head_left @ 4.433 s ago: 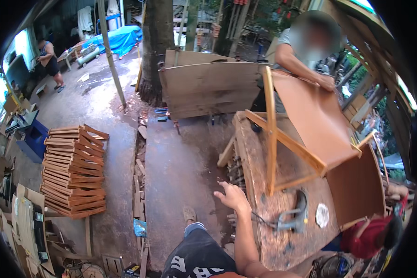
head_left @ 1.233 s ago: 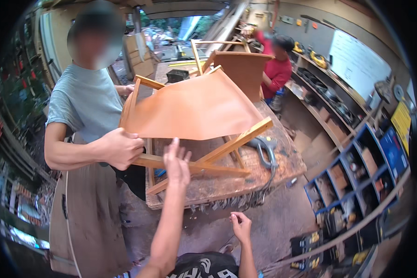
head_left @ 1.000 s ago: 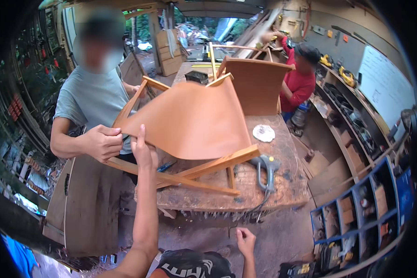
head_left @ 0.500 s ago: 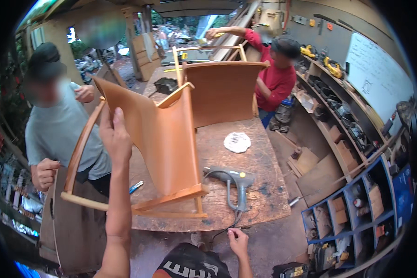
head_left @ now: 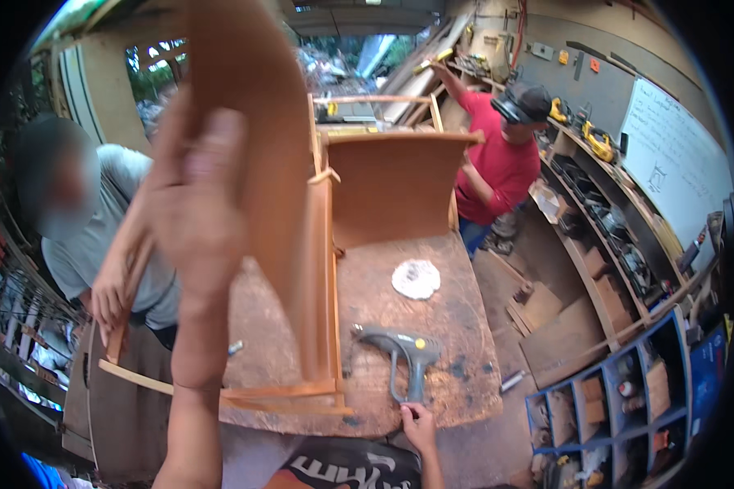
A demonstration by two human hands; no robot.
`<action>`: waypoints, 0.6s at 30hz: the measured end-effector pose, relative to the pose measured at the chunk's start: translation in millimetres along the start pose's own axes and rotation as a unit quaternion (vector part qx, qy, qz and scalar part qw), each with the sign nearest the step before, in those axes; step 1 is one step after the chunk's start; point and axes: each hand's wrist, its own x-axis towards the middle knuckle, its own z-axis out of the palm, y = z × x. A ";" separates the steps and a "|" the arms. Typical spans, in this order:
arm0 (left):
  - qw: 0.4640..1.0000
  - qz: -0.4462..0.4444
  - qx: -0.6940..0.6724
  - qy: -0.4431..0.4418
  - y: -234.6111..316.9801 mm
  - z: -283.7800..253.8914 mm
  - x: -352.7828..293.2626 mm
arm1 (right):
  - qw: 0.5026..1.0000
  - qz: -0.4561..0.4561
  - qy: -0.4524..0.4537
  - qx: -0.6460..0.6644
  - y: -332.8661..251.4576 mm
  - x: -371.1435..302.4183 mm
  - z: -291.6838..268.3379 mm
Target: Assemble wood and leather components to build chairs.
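Leather on one of two chairs is standing above the table, left hand touching it, right hand resting at one heat gun there; whether either grip is clamping, I cannot tell.

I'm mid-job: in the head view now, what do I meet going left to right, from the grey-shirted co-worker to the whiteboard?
Grey-shirted co-worker → left hand → raised brown sheet → grey pistol-shaped power tool → red-shirted co-worker → whiteboard.
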 end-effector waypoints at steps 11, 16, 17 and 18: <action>0.842 0.106 -0.087 -0.522 -2.7 145.0 -96.8 | 0.980 -0.004 -0.031 0.199 -3.4 56.4 -35.2; 0.750 0.115 -0.031 -0.651 -5.2 160.3 -156.3 | 0.960 0.054 -0.049 0.271 31.0 54.2 -41.6; 0.715 0.098 -0.005 -0.692 -11.5 161.8 -170.4 | 0.957 0.066 -0.048 0.279 38.4 55.1 -44.6; 0.715 0.093 -0.002 -0.693 -19.0 166.5 -184.4 | 0.956 0.071 -0.053 0.280 43.6 56.6 -50.5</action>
